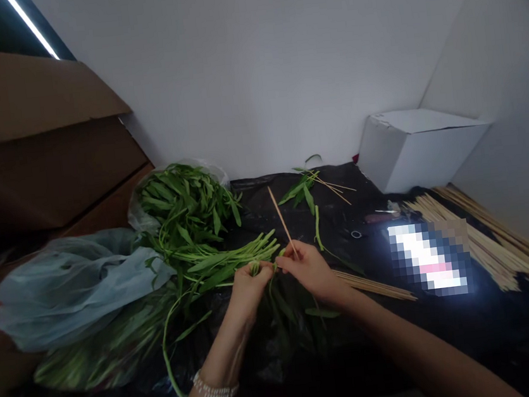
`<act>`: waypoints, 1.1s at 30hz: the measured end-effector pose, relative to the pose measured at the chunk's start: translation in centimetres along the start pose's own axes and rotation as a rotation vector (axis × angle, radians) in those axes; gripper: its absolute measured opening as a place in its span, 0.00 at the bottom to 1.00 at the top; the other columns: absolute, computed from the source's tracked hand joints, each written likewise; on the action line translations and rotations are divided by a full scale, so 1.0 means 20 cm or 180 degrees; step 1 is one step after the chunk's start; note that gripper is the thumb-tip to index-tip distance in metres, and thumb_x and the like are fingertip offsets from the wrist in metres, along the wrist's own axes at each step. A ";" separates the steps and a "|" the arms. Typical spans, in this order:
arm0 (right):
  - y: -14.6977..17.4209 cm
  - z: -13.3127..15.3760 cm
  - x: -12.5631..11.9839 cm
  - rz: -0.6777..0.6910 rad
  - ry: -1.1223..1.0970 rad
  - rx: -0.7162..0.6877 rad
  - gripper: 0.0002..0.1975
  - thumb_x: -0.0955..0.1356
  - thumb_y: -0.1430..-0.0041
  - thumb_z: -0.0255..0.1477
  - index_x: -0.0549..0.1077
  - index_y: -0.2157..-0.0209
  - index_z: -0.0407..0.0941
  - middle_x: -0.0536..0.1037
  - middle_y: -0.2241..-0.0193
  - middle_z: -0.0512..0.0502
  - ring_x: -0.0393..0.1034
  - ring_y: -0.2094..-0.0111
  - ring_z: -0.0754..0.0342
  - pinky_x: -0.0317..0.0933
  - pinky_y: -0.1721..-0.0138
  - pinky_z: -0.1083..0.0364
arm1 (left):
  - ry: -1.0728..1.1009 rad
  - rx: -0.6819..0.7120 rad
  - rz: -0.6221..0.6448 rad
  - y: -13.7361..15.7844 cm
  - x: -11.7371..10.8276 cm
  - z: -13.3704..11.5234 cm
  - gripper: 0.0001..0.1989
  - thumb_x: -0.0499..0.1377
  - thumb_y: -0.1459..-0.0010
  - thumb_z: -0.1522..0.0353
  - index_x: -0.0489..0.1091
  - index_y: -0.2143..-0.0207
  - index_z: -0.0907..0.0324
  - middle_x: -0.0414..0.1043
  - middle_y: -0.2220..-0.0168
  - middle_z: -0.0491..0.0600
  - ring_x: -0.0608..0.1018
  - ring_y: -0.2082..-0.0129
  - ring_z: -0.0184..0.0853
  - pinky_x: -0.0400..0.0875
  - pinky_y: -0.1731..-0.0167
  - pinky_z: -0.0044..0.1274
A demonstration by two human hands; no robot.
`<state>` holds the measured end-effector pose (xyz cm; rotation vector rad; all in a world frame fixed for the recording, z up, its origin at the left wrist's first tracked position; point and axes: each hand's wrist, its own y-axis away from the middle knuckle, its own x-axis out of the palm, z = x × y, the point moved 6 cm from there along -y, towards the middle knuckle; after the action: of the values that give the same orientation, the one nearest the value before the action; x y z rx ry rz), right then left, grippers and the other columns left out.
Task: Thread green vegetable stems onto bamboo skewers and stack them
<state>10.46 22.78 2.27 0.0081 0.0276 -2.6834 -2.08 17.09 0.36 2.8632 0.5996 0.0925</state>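
Note:
My left hand (254,279) is closed in a pinch on a green stem (254,267) that looks bent or coiled at the fingertips. Close beside it, my right hand (311,269) grips a thin bamboo skewer (280,212) that slants up and to the left. The right fingertips also meet the greenery between the hands; the exact contact is hidden. Leaves dangle dimly beneath both hands. Just beyond the left hand lies a bunch of long-stemmed leafy greens (232,253), cut ends pointing right. Several more skewers (374,285) lie under my right forearm.
A clear bag of leafy greens (183,201) and a pale blue plastic bag (79,290) sit left. Skewers with leaves (301,188) lie at the back. A white box (421,149), a blurred bright object (429,259) and piled sticks (483,237) occupy the right; a cardboard box (41,166) stands far left.

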 end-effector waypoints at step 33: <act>0.19 -0.06 -0.09 0.0734 -0.0254 0.0497 0.27 0.58 0.39 0.51 0.73 0.58 0.43 0.67 0.83 0.56 0.49 0.88 0.63 0.40 0.86 0.60 | -0.0049 0.0316 0.0451 0.04 -0.06 -0.03 0.16 0.65 0.51 0.57 0.69 0.72 0.60 0.61 0.79 0.40 0.62 0.80 0.25 0.56 0.79 0.18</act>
<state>13.70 20.18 0.97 -0.0444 -0.1961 -2.4466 -3.04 16.04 1.08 2.9972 0.4087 0.0644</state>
